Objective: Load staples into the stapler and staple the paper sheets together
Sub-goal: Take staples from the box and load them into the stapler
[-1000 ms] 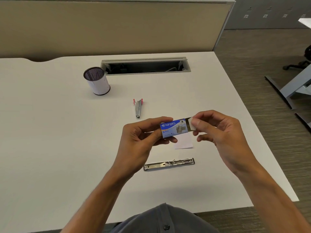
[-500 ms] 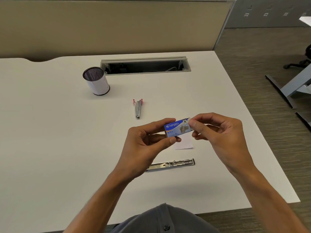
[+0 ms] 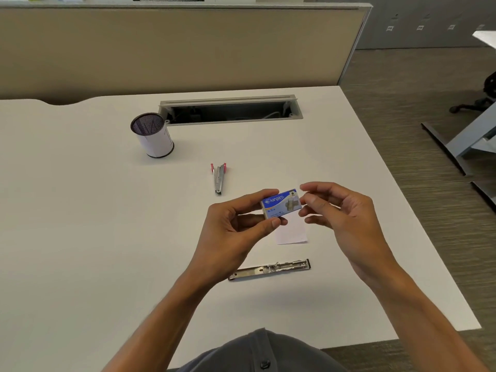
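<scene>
My left hand (image 3: 230,226) grips a small blue staple box (image 3: 280,203) between thumb and fingers, above the white table (image 3: 94,237). The loosely curled fingertips of my right hand (image 3: 341,218) hover at the box's right end, pinching nothing that I can see. The box looks closed. A small white paper sheet (image 3: 291,233) lies on the table just under the box. Nearer to me, a long metal stapler (image 3: 269,269) lies opened flat, with its spring track showing. A small metal tool with pink-red grips (image 3: 218,178) lies farther back.
A mesh pen cup (image 3: 153,135) stands at the back left. Behind it, an open cable tray (image 3: 230,110) is set into the table, with a beige partition (image 3: 174,49) beyond. The table's right edge (image 3: 402,205) drops to carpet, and a desk frame (image 3: 461,140) stands at the far right.
The white inner tray that stuck out of the box's right end has slid back in. My right hand has let go of it and eased slightly right.
</scene>
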Tool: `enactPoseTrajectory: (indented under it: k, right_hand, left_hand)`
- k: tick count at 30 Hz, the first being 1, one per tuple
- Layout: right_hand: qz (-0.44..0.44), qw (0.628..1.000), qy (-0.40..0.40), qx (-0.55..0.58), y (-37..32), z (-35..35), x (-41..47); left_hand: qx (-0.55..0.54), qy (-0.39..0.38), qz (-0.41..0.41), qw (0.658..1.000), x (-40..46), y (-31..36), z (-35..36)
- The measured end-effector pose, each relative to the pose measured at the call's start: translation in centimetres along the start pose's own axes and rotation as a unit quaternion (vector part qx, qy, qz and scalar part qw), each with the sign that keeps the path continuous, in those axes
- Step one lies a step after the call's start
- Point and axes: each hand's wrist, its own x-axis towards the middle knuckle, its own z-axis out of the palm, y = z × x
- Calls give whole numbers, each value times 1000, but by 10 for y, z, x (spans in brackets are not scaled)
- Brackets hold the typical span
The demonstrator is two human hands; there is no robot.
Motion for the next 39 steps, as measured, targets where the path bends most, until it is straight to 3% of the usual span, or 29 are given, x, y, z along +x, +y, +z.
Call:
enactPoseTrajectory:
  k: [8,15,22,31,39]
  right_hand:
    - [113,992,-13,45,3,11,13]
    - [6,995,67,-75,9,17,16]
    - [-103,952,154,-242,13,31,22]
    - [-118,914,179,-344,22,36,56]
    - [-115,896,199,-380,44,27,107]
  left_hand:
    - [30,-3,-2,1000,13,-7,2]
    - [32,26,18,999,23,-12,5]
    - [39,42,13,998,44,-27,9]
    - [70,25,3,997,70,-41,5]
    - [218,4,-6,976,88,-46,-14]
